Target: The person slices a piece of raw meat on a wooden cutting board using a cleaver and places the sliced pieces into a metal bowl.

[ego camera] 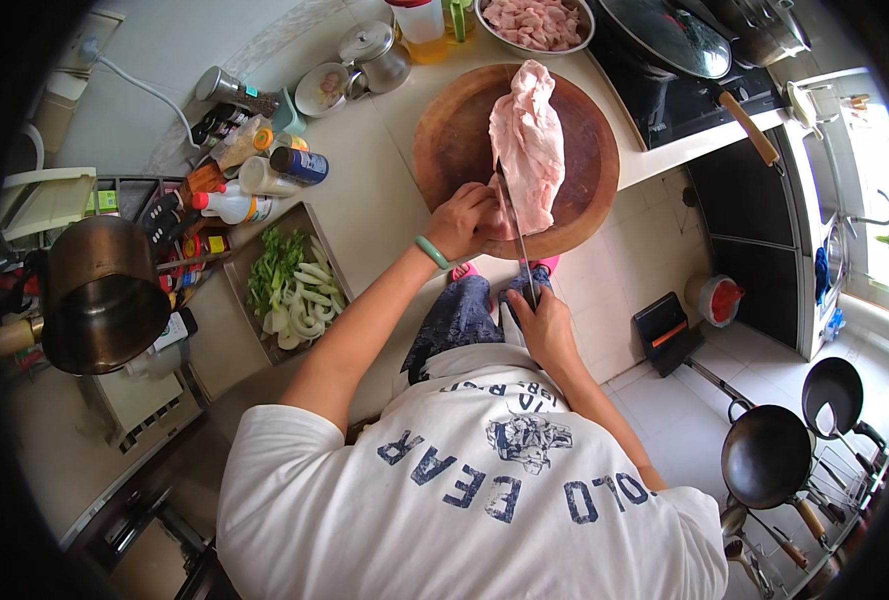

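Observation:
A long slab of pale pink raw meat (531, 142) lies lengthwise on a round wooden chopping board (444, 112). My right hand (546, 326) grips the black handle of a kitchen knife (516, 217), whose blade reaches across the near left part of the meat. My left hand (461, 221), below a green bangle (432, 253), presses its fingertips on the meat's left edge, just left of the blade. The meat under those fingers is partly hidden.
A metal bowl of cut meat (532, 24) stands behind the board. To its right is a cooktop (662, 105) with a lidded pan (673, 34). A tray (330, 251) of sliced onion and green herbs lies left, near several seasoning bottles (298, 165). A metal pot (105, 292) is at far left.

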Action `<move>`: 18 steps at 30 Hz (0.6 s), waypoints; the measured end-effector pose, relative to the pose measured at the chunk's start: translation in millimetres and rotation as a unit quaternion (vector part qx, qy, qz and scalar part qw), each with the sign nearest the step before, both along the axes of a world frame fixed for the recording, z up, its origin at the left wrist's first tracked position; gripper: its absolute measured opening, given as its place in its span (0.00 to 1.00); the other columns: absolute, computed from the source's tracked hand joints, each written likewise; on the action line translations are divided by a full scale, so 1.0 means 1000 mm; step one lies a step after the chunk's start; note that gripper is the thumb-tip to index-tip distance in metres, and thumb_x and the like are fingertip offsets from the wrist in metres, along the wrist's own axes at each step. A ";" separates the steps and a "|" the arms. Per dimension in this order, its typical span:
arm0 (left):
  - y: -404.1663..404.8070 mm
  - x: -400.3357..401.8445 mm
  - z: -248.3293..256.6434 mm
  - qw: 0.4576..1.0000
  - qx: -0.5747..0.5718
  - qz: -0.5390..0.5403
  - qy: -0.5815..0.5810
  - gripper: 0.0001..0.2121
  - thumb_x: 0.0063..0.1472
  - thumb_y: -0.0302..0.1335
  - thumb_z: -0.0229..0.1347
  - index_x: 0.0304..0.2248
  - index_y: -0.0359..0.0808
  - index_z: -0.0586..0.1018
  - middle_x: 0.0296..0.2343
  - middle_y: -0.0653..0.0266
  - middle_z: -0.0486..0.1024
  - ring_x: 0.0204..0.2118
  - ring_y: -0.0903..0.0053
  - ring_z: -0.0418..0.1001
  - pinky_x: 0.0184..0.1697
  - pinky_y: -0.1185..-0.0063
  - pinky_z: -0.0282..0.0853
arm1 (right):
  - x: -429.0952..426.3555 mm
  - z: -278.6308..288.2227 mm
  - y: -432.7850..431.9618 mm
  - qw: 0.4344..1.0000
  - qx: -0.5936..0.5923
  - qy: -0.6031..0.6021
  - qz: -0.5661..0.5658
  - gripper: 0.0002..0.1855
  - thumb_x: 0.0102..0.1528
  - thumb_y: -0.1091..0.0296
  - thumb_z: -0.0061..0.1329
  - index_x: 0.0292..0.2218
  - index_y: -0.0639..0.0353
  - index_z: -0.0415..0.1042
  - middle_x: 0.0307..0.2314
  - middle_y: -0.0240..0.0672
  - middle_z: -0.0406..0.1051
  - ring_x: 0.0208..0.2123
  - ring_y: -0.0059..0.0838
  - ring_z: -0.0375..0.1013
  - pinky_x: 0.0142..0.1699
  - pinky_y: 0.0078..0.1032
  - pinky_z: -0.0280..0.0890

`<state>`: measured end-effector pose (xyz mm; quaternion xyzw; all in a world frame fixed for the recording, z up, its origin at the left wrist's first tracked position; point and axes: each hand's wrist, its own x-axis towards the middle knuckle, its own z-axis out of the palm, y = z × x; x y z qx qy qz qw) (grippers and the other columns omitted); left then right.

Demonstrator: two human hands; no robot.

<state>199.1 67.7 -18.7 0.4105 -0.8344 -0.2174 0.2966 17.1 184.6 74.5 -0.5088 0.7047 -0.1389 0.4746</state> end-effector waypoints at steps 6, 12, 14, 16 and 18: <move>-0.001 0.002 0.003 0.999 0.043 -0.001 0.030 0.19 0.41 0.24 0.57 0.38 0.33 0.74 0.40 0.58 0.69 0.47 0.61 0.65 0.50 0.71 0.64 | -0.006 0.005 -0.006 1.000 0.020 0.005 -0.005 0.23 0.53 0.53 0.50 0.28 0.71 0.67 0.20 0.57 0.68 0.25 0.54 0.69 0.31 0.39 0.62; 0.011 -0.011 -0.009 0.984 0.018 0.152 0.096 0.26 0.39 0.30 0.64 0.40 0.33 0.71 0.36 0.54 0.69 0.41 0.58 0.66 0.44 0.70 0.66 | -0.039 0.016 -0.014 0.999 -0.039 0.036 0.012 0.22 0.51 0.55 0.53 0.22 0.69 0.65 0.11 0.40 0.58 0.16 0.28 0.52 0.24 0.31 0.57; 0.020 -0.019 -0.009 0.971 0.074 0.204 0.105 0.29 0.39 0.37 0.65 0.41 0.33 0.70 0.36 0.52 0.68 0.40 0.58 0.66 0.43 0.69 0.65 | -0.055 0.025 -0.024 0.995 -0.052 0.071 0.047 0.21 0.51 0.55 0.53 0.25 0.69 0.68 0.14 0.46 0.63 0.16 0.38 0.59 0.26 0.33 0.60; 0.025 -0.030 -0.009 0.955 0.100 0.270 0.075 0.36 0.40 0.49 0.64 0.42 0.30 0.68 0.36 0.51 0.68 0.40 0.57 0.66 0.45 0.65 0.62 | -0.071 0.034 -0.036 0.991 -0.057 0.092 0.072 0.21 0.50 0.54 0.53 0.25 0.69 0.70 0.15 0.48 0.65 0.16 0.43 0.61 0.27 0.34 0.61; 0.031 -0.049 -0.006 0.939 0.052 0.339 0.038 0.38 0.39 0.49 0.64 0.43 0.28 0.66 0.36 0.50 0.67 0.41 0.55 0.65 0.46 0.63 0.60 | -0.089 0.034 -0.048 0.991 -0.040 0.090 0.088 0.22 0.50 0.54 0.54 0.24 0.69 0.69 0.13 0.46 0.63 0.15 0.38 0.59 0.26 0.33 0.60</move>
